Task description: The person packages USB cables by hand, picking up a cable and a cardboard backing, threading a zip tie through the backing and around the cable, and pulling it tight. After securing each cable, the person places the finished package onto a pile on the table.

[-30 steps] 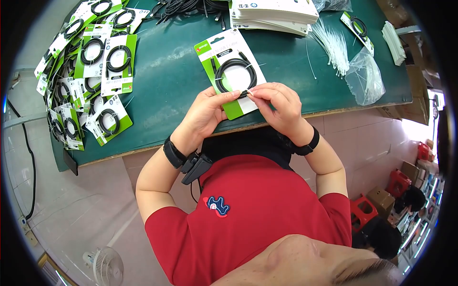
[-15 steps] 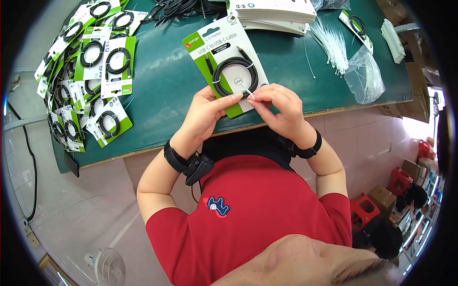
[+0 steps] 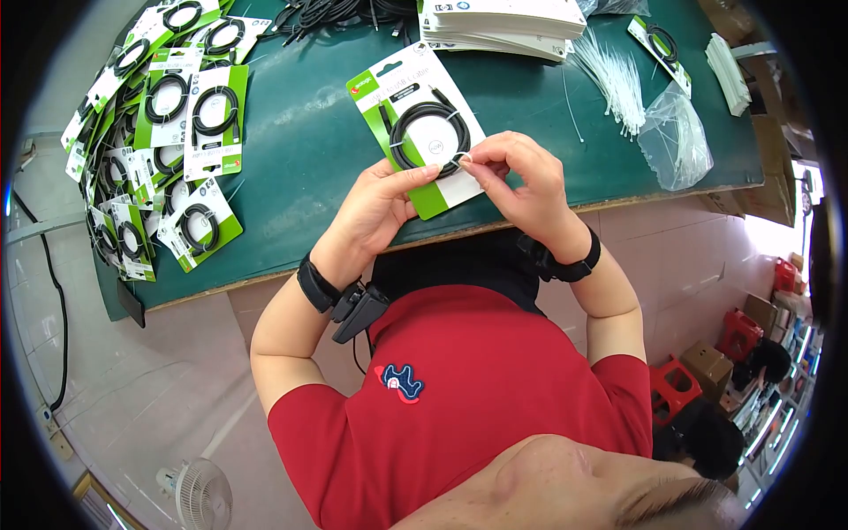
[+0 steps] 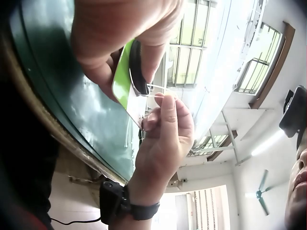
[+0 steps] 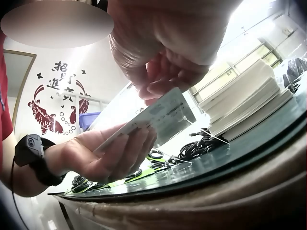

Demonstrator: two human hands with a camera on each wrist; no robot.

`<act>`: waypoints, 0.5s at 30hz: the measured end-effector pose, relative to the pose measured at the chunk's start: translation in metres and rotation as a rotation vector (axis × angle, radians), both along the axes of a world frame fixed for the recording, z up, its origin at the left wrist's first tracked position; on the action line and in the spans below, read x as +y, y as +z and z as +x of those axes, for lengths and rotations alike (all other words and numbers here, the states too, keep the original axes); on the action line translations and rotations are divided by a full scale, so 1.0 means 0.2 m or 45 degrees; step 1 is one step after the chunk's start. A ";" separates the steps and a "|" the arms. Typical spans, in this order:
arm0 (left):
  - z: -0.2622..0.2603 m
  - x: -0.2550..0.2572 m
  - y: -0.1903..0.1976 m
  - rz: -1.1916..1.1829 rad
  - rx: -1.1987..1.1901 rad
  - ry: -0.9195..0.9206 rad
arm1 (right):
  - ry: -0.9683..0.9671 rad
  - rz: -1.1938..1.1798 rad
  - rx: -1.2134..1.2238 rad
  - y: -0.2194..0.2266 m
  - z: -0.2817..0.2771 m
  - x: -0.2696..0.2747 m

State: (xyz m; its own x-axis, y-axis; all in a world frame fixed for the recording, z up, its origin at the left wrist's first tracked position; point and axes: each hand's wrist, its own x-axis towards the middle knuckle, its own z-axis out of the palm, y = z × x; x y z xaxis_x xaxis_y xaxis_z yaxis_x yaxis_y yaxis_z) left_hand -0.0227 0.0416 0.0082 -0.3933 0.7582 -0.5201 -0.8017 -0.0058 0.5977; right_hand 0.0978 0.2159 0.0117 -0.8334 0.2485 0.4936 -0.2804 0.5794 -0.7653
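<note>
Table's [image 3: 300,177] L edge, running down twd near-L corner: pile of packs [image 3: 212,150], blk cables on green/white cards, overlapping. Far edge, L of ctr: loose cables [image 3: 340,13], blk, bunched.

Abt mid near edge, your L hand [image 3: 375,208] grips the card [image 3: 435,132] by its near end, thumb on front against coil [image 3: 459,131], fingers behind. You've got card up off table, just inside near edge, tilted, hang slot twd far edge. Coil's on card's front; white bands cross its L side & upper R. At its near-R side is a white tie [image 3: 465,155]; your R hand [image 3: 526,181] pinches it, thumb to index, other fingers bent. Can't tell if tie's fastened.

Far edge, R of ctr: card stack [image 3: 503,31]. Next R, spare ties [image 3: 614,88], fanned, one strand apart. Twd far-R corner, lone pack [image 3: 662,53]; nearer you, clear bag [image 3: 676,150]. At R edge, white strips [image 3: 728,79], stacked.
</note>
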 end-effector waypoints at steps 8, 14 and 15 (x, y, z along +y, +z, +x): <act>-0.01 0.00 0.00 -0.005 -0.007 0.002 | 0.013 0.056 0.076 -0.02 -0.03 -0.01; -0.01 0.00 -0.02 0.012 -0.036 0.027 | -0.010 0.174 0.230 -0.06 -0.04 -0.02; -0.01 0.00 -0.02 0.012 -0.038 0.028 | -0.010 0.174 0.229 -0.06 -0.04 -0.03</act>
